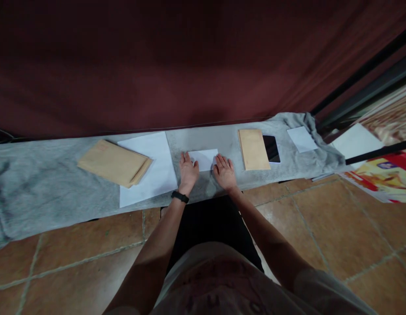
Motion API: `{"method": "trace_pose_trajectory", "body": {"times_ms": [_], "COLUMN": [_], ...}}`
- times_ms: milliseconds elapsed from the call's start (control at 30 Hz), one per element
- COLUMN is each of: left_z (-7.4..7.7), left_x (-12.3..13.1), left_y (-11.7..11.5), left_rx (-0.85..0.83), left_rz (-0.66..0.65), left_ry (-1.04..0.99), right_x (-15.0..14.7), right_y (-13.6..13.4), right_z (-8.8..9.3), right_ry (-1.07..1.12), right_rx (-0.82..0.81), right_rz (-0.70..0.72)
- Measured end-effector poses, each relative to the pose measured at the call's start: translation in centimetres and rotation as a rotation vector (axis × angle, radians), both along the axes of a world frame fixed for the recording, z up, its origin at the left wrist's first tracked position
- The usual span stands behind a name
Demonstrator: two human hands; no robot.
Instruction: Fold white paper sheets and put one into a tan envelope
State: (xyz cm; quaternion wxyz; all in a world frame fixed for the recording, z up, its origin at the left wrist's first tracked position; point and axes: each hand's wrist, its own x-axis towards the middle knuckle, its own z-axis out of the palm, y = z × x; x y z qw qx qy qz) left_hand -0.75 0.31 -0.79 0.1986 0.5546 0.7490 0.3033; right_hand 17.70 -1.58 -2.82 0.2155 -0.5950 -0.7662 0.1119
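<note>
A small white sheet of paper (204, 159), looking folded, lies flat on the grey cloth in front of me. On its left end rests my left hand (189, 169), fingers stretched out and a dark band on the wrist. My right hand (225, 172) lies on the right end, palm down, fingers extended. Left of the hands are larger white sheets (158, 153), partly under a stack of brown envelopes (112, 162). To the right, more brown envelopes (254, 150) overlap a dark-screened phone or tablet (271, 148).
The grey cloth (42, 183) covers a long narrow surface against a dark red curtain (176, 100). Another white paper (302, 139) lies toward its right end. Beyond are dark metal bars (363, 70) and a red-yellow printed package (383, 175). Below is a tiled floor (297, 218).
</note>
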Motion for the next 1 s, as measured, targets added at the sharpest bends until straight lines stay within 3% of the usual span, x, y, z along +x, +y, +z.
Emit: {"method": "trace_pose_trajectory", "body": {"times_ms": [167, 333, 433, 500, 567, 633, 733, 833, 1000], "left_z": [-0.2, -0.1, 0.9, 2.2, 3.6, 4.8, 5.4, 4.6, 2.3], "left_x": [-0.3, 0.7, 1.1, 1.4, 1.5, 1.6, 1.7, 1.9, 2.8], "left_y": [0.7, -0.9, -1.8, -2.3, -2.7, -3.0, -3.4, -3.8, -4.2], "left_rx": [0.061, 0.128, 0.131, 0.118, 0.107, 0.1, 0.041, -0.07, -0.106], "left_rz": [0.087, 0.08, 0.087, 0.051, -0.021, -0.062, 0.007, 0.102, 0.047], "left_ry": [-0.445, -0.727, -0.791, -0.817, -0.855, -0.931, -1.038, -1.016, -1.009], "right_x": [0.0, 0.3, 0.2, -0.2, -0.8, -1.7, -3.0, -4.1, -4.9], "right_y": [-0.2, -0.9, -1.7, -2.0, -2.0, -1.8, -1.4, -1.4, -2.1], "right_z": [0.4, 1.2, 1.7, 2.1, 2.6, 3.0, 3.3, 3.2, 1.8], "right_ry": [-0.011, -0.014, -0.023, 0.024, 0.163, 0.445, 0.863, 1.03, 1.26], "right_rx": [0.009, 0.026, 0.025, 0.019, 0.004, -0.039, -0.109, -0.165, -0.28], "right_rz": [0.011, 0.133, 0.26, 0.235, 0.134, 0.019, -0.122, -0.194, -0.21]}}
